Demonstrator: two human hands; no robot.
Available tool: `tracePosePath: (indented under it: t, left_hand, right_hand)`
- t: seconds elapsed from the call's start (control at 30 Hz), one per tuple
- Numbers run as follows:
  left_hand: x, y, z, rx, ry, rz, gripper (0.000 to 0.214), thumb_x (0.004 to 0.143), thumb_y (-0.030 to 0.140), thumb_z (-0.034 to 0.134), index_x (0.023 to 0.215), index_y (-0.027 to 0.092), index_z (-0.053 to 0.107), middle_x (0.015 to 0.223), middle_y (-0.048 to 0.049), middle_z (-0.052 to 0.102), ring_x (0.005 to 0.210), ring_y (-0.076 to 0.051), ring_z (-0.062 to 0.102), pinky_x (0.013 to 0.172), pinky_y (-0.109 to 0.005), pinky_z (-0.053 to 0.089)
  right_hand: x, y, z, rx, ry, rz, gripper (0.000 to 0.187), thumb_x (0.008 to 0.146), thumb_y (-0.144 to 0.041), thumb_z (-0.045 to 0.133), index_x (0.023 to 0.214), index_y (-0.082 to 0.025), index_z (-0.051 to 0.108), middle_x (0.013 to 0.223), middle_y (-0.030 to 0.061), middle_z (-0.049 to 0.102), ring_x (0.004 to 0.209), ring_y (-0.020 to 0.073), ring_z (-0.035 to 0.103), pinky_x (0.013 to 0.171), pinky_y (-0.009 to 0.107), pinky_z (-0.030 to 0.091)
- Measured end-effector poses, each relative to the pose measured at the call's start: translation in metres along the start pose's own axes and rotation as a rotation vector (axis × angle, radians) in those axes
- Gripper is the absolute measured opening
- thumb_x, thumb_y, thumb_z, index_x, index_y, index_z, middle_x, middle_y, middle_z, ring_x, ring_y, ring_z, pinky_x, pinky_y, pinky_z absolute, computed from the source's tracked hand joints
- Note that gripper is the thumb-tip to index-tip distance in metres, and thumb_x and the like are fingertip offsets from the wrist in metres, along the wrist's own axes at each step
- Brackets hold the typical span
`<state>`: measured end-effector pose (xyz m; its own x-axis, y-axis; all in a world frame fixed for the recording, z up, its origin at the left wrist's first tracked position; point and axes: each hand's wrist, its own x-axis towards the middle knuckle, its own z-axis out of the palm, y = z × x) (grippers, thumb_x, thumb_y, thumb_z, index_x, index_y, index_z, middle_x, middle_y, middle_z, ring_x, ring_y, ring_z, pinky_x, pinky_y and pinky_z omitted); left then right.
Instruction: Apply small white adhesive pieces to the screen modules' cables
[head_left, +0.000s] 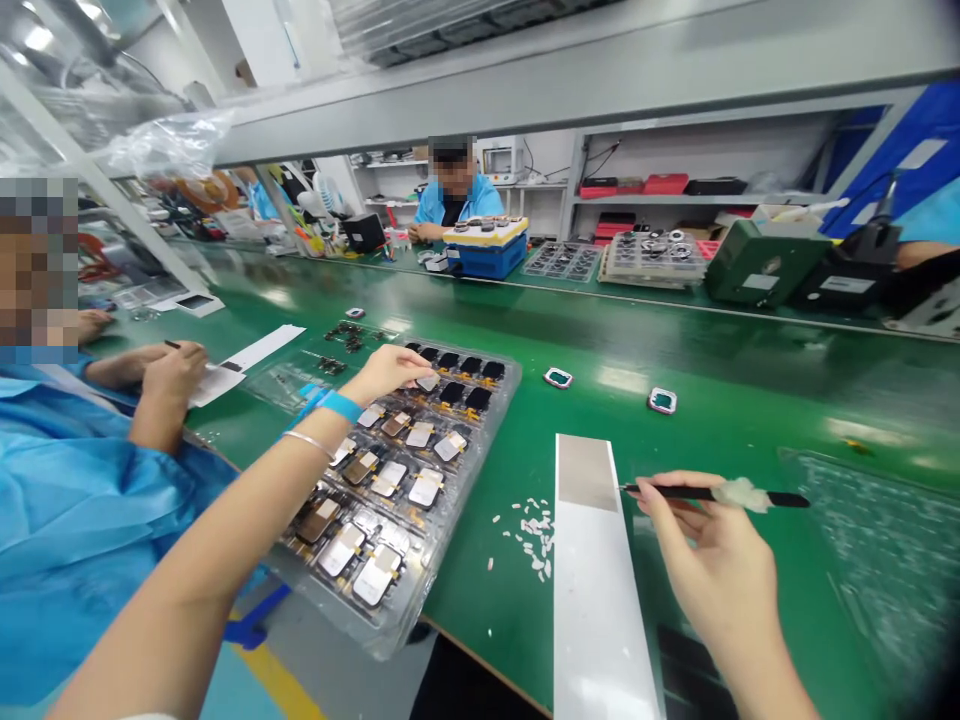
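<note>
My left hand (390, 372), with a blue band and a bangle at its wrist, reaches over a transparent plastic tray (480, 465). Its fingers pinch a small white-backed screen part (429, 381) in the tray's upper rows; whether the part is lifted I cannot tell. Several like parts lie in the pockets, some with black faces up, others white or brown. In my right hand (720, 560) is a pair of black tweezers (686, 492) with a whitish wrapping around it. The tips point left, at the edge of a white strip (600, 600) with a grey-brown patch.
Small white scraps (536, 535) lie left of the strip. Two small framed devices (662, 401) sit beyond it. A transparent sheet or tray (877, 560) is at the right. A co-worker (82, 480) sits close on the left; a metal shelf beam (525, 85) crosses overhead.
</note>
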<state>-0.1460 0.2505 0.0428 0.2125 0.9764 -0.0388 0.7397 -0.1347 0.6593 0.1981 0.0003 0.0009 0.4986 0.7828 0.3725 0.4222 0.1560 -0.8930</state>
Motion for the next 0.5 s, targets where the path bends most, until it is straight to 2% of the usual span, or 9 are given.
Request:
tracePosePath:
  t: [0.13,0.27,0.5]
  left_hand:
    - [-0.006,0.004,-0.005,0.152,-0.056,0.019,0.023,0.095,0.031,0.063,0.111,0.014,0.064,0.107,-0.0068,0.067,0.087,-0.02,0.068,0.075,-0.037,0.059]
    - [-0.013,0.013,-0.007,0.37,-0.039,0.081,0.023,0.095,0.034,0.063,0.106,0.014,0.066,0.106,-0.0062,0.068,0.091,-0.021,0.068,0.08,-0.039,0.057]
    - [-0.038,0.025,0.009,0.617,-0.015,0.268,0.022,0.095,0.033,0.062,0.108,0.015,0.066,0.114,-0.008,0.067,0.104,-0.025,0.065,0.092,-0.047,0.052]
  right_hand:
    - [-0.002,-0.004,-0.002,-0.047,-0.033,0.004,0.029,0.085,-0.049,0.067,0.092,-0.021,0.062,0.094,0.0064,0.07,0.077,0.0205,0.075,0.071,0.029,0.064]
    - [-0.003,-0.012,-0.003,-0.063,-0.03,-0.009,0.026,0.086,-0.046,0.067,0.09,-0.021,0.062,0.092,0.0056,0.07,0.076,0.0198,0.075,0.072,0.028,0.064]
    - [-0.005,-0.017,-0.009,-0.079,-0.001,-0.013,0.026,0.086,-0.045,0.066,0.089,-0.02,0.063,0.09,0.0061,0.071,0.075,0.0198,0.075,0.071,0.027,0.064]
